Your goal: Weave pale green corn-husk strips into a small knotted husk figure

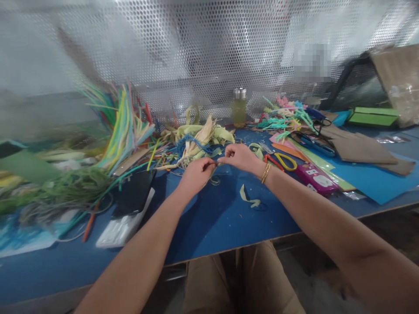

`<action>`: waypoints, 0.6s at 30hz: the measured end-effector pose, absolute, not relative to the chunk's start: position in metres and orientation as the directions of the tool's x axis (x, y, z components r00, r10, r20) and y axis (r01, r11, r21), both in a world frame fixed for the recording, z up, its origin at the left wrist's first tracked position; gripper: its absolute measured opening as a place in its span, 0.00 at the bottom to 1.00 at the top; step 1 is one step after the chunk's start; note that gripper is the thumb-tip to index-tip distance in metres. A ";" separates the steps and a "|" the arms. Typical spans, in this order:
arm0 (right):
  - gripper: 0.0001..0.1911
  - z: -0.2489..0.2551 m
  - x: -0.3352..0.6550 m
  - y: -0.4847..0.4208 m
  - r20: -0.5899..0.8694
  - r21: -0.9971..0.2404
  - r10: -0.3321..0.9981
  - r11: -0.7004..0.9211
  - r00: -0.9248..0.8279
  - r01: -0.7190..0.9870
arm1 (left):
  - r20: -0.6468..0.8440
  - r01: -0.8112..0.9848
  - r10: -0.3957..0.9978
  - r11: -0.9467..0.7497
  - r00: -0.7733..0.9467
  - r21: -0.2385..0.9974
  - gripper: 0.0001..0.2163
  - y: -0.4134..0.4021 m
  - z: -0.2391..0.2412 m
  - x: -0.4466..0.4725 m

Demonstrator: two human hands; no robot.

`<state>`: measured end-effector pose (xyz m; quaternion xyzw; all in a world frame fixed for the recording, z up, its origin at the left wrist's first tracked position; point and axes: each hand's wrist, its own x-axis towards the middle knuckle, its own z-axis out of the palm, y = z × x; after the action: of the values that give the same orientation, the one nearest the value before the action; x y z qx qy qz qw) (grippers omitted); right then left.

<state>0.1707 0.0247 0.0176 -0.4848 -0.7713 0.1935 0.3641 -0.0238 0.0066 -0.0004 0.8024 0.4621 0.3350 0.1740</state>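
Note:
Both my hands meet over the middle of the blue table point(209, 222). My left hand point(196, 174) is closed in a pinch, and my right hand point(238, 158), with a gold bracelet at the wrist, is pinched too. Between their fingertips is a small thin piece I cannot make out. Just behind the hands lies a heap of pale corn husks point(199, 139) with blue cord in it. A curled pale-green strip point(248, 198) lies on the table near my right forearm.
A bundle of coloured straws point(124, 122) fans up at left, above a black phone point(134, 194) and a white case. Yellow-and-red scissors point(283, 161), a pink case point(316, 179), coloured paper sheets, a jar point(239, 107) and a perforated metal wall point(209, 48) lie behind.

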 end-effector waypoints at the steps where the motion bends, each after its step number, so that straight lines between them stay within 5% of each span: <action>1: 0.16 0.017 0.171 0.025 0.375 -0.655 0.888 0.457 -0.267 0.602 | 0.381 0.629 0.855 -0.517 0.351 0.581 0.08 0.007 -0.001 -0.024; 18: 0.19 0.019 0.165 0.023 0.401 -0.606 0.851 0.523 -0.338 0.599 | 0.453 0.584 0.719 -0.693 0.527 0.422 0.08 -0.003 0.014 -0.022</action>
<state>0.1648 0.0225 0.0190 -0.4542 -0.7982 0.1790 0.3530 -0.0222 -0.0029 0.0142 0.8669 0.3760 0.3085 0.1095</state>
